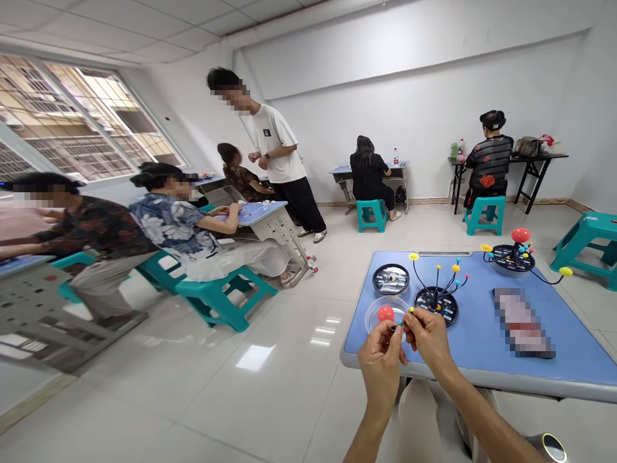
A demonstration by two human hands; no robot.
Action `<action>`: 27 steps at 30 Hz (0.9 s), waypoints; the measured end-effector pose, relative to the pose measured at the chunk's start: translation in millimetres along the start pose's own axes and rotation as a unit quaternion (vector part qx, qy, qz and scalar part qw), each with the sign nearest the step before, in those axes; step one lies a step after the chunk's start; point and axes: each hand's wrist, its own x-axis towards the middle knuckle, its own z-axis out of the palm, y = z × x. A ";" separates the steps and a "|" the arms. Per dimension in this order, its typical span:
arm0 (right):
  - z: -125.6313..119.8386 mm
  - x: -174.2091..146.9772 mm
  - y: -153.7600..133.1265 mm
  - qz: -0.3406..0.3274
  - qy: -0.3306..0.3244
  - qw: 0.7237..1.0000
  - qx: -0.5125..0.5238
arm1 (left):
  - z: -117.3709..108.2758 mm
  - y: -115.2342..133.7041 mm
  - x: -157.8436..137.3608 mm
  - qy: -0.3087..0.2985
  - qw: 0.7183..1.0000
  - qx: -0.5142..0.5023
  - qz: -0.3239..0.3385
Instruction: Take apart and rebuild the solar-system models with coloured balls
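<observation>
My left hand [378, 355] pinches a small black planet-model arm with a blue bead [400, 323] near the front edge of the table. Against it, the fingertips of my right hand [428, 335] are closed too, gripping the same tiny part. A small yellow ball [411, 310] shows at the right fingertips; whether it is held I cannot tell. Just beyond stands a planet model [436, 305] on a round black base, with coloured balls on curved arms. Partly behind my left hand is a clear bowl [370, 316] holding a red ball [385, 313].
On the blue table [463, 347] lie a round black disc [391, 279] and a blurred-out flat object [524, 323]. A second planet model [513, 257] with a red ball stands at the far right. Stools [226, 292] and several people at other tables surround me; one person [277, 148] stands.
</observation>
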 end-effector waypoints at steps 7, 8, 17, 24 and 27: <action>-53.6 25.1 -8.5 0.013 0.144 0.989 0.017 | -44.1 0.5 14.2 0.150 0.980 0.116 0.057; -54.5 26.2 -9.0 0.002 0.117 0.993 0.002 | -44.9 -2.9 19.5 0.111 0.978 0.162 0.068; -30.3 28.1 10.4 0.077 -0.029 0.997 0.010 | -17.9 -24.4 39.8 -0.089 0.884 0.444 0.116; -14.7 13.7 13.6 0.083 -0.086 0.989 0.082 | -10.0 -19.0 31.6 -0.083 0.925 0.277 0.247; -16.2 8.4 8.8 0.075 -0.123 0.988 0.063 | -18.4 -15.0 26.7 -0.105 0.910 0.289 0.278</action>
